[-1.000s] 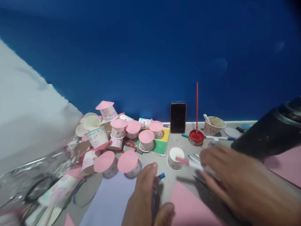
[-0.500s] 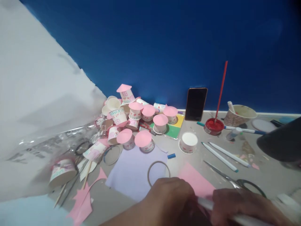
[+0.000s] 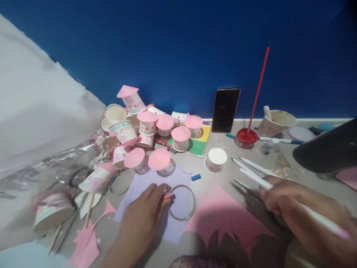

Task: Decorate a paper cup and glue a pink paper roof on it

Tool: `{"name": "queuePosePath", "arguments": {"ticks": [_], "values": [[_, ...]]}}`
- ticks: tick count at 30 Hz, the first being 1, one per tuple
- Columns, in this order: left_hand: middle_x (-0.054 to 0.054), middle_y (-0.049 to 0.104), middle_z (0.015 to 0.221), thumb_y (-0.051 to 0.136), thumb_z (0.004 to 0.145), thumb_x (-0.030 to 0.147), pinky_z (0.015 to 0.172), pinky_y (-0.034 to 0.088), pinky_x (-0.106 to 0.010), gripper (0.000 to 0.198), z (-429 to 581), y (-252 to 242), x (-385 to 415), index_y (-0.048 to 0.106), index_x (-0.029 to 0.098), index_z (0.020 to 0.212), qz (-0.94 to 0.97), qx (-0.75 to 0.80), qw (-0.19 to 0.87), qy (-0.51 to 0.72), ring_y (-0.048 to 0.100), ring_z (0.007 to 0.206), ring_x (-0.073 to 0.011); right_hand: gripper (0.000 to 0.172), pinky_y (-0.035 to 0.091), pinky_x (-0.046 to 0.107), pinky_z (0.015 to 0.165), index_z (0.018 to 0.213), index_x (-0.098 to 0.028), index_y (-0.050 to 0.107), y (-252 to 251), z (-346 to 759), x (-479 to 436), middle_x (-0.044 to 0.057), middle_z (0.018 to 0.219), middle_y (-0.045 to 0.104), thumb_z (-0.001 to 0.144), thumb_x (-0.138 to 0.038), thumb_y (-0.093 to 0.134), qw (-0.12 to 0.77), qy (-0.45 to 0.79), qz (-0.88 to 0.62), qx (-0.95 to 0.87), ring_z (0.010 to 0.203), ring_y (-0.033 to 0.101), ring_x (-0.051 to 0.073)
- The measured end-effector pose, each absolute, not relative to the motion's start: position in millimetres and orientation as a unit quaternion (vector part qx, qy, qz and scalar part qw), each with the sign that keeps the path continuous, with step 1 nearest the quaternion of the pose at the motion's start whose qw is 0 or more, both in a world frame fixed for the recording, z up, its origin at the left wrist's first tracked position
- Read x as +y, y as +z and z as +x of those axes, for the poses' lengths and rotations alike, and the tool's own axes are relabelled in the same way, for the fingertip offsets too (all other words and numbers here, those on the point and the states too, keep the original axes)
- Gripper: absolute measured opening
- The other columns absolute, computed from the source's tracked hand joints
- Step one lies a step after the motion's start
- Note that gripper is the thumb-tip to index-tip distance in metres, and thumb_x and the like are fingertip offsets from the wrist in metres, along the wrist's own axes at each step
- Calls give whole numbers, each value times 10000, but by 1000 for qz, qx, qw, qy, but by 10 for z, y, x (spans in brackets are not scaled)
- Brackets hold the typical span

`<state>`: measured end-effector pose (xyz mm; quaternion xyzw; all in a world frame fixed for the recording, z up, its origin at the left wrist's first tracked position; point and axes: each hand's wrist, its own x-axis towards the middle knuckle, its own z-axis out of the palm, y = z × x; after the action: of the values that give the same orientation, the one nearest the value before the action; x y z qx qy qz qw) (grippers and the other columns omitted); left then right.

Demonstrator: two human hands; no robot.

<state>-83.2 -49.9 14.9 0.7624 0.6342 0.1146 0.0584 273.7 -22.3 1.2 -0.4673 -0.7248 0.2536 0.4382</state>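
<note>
My right hand (image 3: 295, 204) is closed around a white felt-tip pen (image 3: 256, 178) with a pink tip, pointing up and to the left. Beneath that hand lie scissors (image 3: 245, 188), their handles hidden. Between the fingertips of my left hand (image 3: 147, 212) is a small pink pen cap (image 3: 167, 195). It is right at the edge of a grey ring (image 3: 193, 208) on a lilac sheet (image 3: 139, 190). Pink paper (image 3: 217, 212) with a jagged cut edge lies between my hands, partly in shadow. Behind it stands an upside-down paper cup (image 3: 216, 160).
Several decorated paper cups with pink paper roofs (image 3: 180, 134) crowd the left back. A phone (image 3: 225, 111) leans on the blue wall. A red paint pot (image 3: 245, 138) with a stick stands beside it. A dark cylinder (image 3: 323, 149) juts in at right; clear plastic (image 3: 55, 163) covers the left.
My hands have moved apart: the left went left with the small pink cap, the right went right and up with the pen. The pen's pink tip and the pink paper now show.
</note>
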Motion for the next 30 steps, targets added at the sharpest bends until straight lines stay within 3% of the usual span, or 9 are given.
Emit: {"name": "queuePosePath", "arguments": {"ticks": [3, 6, 11, 13, 15, 19, 22, 26, 30], "values": [[-65, 701, 1108, 505, 1036, 324, 581, 507, -313, 328, -657, 125, -412, 546, 260, 1356, 746, 646, 20, 161, 707, 746, -213, 318, 537, 231, 536, 738, -275, 653, 135, 2643, -59, -25, 657, 670, 1030, -322, 537, 472, 241, -448, -720, 581, 640, 159], [-74, 665, 1197, 557, 1012, 296, 869, 578, -377, 310, -382, 197, -192, 552, 264, 1320, 772, 577, 79, 254, 703, 991, -230, 188, 533, 220, 567, 832, -264, 680, 59, 2644, -5, -21, 727, 696, 992, -219, 593, 499, 209, -471, -697, 627, 670, 151], [-161, 524, 1461, 771, 835, 333, 1154, 416, -563, 693, 151, 212, 356, 470, 213, 1448, 782, 526, 187, 276, 481, 1391, -344, 133, 564, 247, 663, 916, -245, 672, -112, 2667, 35, 4, 809, 740, 966, -148, 595, 489, 183, -405, -750, 719, 713, 167], [-167, 527, 1445, 802, 782, 313, 1169, 380, -580, 688, 295, 152, 549, 524, 196, 1401, 768, 524, 222, 294, 461, 1395, -352, 124, 566, 243, 704, 955, -246, 667, -129, 2667, 69, 5, 839, 745, 967, -143, 598, 490, 176, -394, -758, 758, 717, 160], [-135, 597, 1337, 810, 746, 289, 1141, 391, -568, 515, 357, 106, 685, 644, 204, 1226, 742, 533, 258, 314, 500, 1333, -346, 113, 566, 232, 720, 979, -246, 660, -130, 2678, 106, 5, 866, 746, 974, -151, 599, 495, 172, -412, -746, 772, 716, 149], [-79, 679, 1134, 793, 761, 360, 972, 486, -441, 328, 268, 165, 749, 727, 214, 1048, 631, 517, 443, 373, 620, 1089, -282, 122, 576, 226, 711, 1034, -247, 651, -124, 2734, 153, -5, 867, 730, 958, -159, 613, 506, 184, -459, -706, 737, 709, 136], [-71, 713, 952, 772, 788, 481, 795, 498, -347, 396, 149, 264, 664, 750, 185, 1051, 544, 457, 611, 349, 651, 838, -216, 378, 609, 289, 791, 1211, -252, 631, -115, 2778, 149, 28, 1008, 731, 857, -236, 763, 489, 211, -450, -717, 825, 729, 180], [-66, 711, 897, 878, 666, 471, 746, 464, -290, 440, 124, 281, 536, 793, 158, 963, 467, 398, 730, 301, 631, 784, -185, 944, 553, 441, 1053, 1465, -271, 500, -93, 2796, 113, 139, 1427, 623, 653, -402, 963, 415, 262, -384, -782, 1293, 628, 341], [-67, 695, 898, 895, 667, 458, 731, 447, -284, 419, 229, 178, 466, 807, 141, 925, 467, 370, 757, 268, 616, 773, -176, 1006, 507, 474, 1109, 1487, -298, 496, -27, 2758, 60, 133, 1464, 595, 619, -444, 983, 371, 331, -358, -790, 1357, 575, 360]]}}
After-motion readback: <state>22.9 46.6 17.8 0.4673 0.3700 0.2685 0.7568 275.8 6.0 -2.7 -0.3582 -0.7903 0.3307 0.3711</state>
